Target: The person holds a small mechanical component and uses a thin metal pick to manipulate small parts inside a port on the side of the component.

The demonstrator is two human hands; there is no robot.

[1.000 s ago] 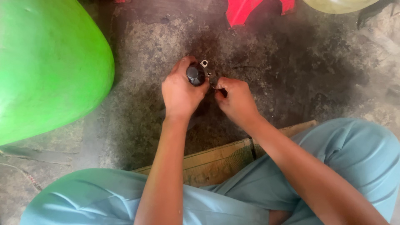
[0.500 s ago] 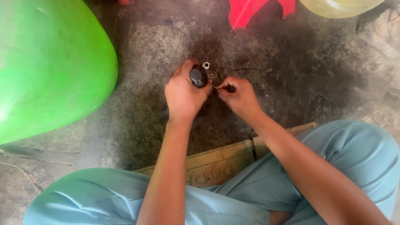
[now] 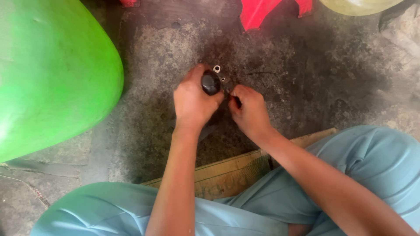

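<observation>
My left hand (image 3: 192, 102) grips a small round black part (image 3: 211, 82), held just above the stained concrete floor (image 3: 306, 83). My right hand (image 3: 249, 111) is right beside it, fingers pinched on a thin dark tool or piece (image 3: 236, 101) that meets the black part. A small silvery metal fitting (image 3: 217, 68) lies on the floor just beyond the black part. What sits between the two hands is mostly hidden by my fingers.
A large green rounded body (image 3: 48, 74) fills the left side. A red plastic object (image 3: 262, 11) and a pale yellow one (image 3: 358, 5) lie at the top edge. Flattened cardboard (image 3: 227, 175) lies under my legs in light blue trousers (image 3: 376, 161).
Both hands stay together on the black part. The view has shifted slightly, and my right-hand fingers have closed in a little nearer to the part.
</observation>
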